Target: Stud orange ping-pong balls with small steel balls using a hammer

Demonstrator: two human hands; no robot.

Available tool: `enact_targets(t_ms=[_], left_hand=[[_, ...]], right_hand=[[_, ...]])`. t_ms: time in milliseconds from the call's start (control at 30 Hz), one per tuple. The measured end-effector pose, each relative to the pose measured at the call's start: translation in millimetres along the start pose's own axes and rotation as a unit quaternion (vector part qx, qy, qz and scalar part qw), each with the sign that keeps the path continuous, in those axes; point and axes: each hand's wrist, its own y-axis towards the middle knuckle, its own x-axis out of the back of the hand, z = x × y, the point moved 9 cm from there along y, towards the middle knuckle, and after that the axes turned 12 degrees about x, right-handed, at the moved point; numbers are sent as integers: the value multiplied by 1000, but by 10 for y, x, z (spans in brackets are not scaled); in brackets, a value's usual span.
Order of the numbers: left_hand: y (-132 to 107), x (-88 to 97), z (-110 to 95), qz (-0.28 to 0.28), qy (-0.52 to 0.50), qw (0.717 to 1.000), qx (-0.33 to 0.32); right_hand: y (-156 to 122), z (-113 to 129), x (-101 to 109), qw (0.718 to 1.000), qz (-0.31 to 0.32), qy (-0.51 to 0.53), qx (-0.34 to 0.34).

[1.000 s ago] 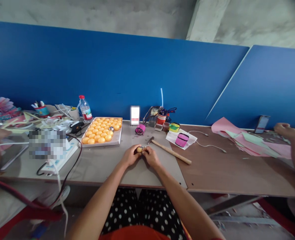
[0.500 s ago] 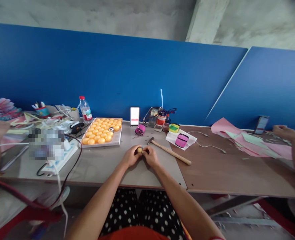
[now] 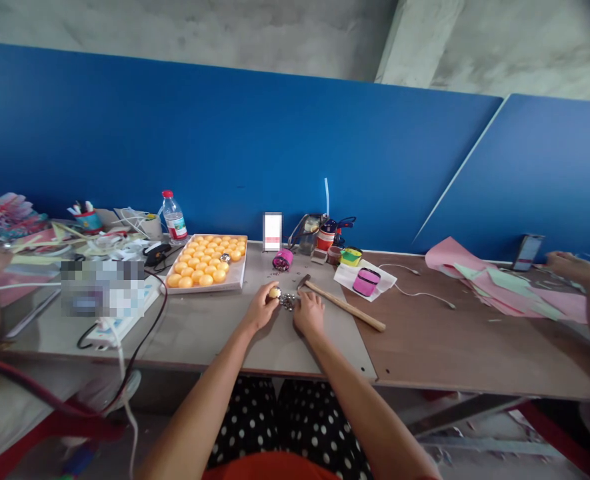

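My left hand [image 3: 262,308] is closed around a pale yellow ball [image 3: 275,293], held just above the table. A small heap of shiny metallic pieces [image 3: 288,302] lies between my two hands. Beside that heap my right hand [image 3: 309,312] rests low on the table with its fingers stretched out, its fingertips close to the pieces. A hammer [image 3: 345,305] with a wooden handle lies just right of my right hand. To the left stands a shallow white tray [image 3: 235,283] of orange balls, among them one silver-studded ball [image 3: 225,258].
Behind my hands lies a magenta pouch [image 3: 283,259] with small bits spilled before it. A pink-and-black case [image 3: 367,282] rests on white paper. At left are a power strip [image 3: 125,319], cables and a water bottle [image 3: 175,219]. Another person's hand [image 3: 572,267] is at far right.
My hands, together at the ball before, are now apart. The ball stays in my left hand; my right hand has moved down beside the metallic heap, which now shows.
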Motion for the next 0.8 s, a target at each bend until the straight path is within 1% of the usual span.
enact_targets(t_ms=[67,133,233,367,467,533,633,700,800], left_hand=[[1,-19,-12,7,4,1000,-16],[-1,-35,-13,13,7,1000,-17],[-6,-45,-4,20,14,1000,2],[-13,-34,5,18,15,999,28],[-9,-41,30,22,17,999,38],[-3,-43,62,21,13,999,46],[6,-29,111,10,3,998,55],[8,-25,125,6,-1,998,56],[3,-46,114,16,-1,999,48]], right_hand=[[0,40,-59,998,45,-38,6],[13,66,-82,996,62,-54,15],[57,64,-89,997,60,-54,20],[122,32,-113,998,50,-29,18],[150,-2,-101,1000,20,15,14],[156,-30,-58,998,-21,61,14],[142,-53,12,985,-81,148,22],[124,-48,36,974,-99,201,26],[100,-9,52,960,-101,258,30]])
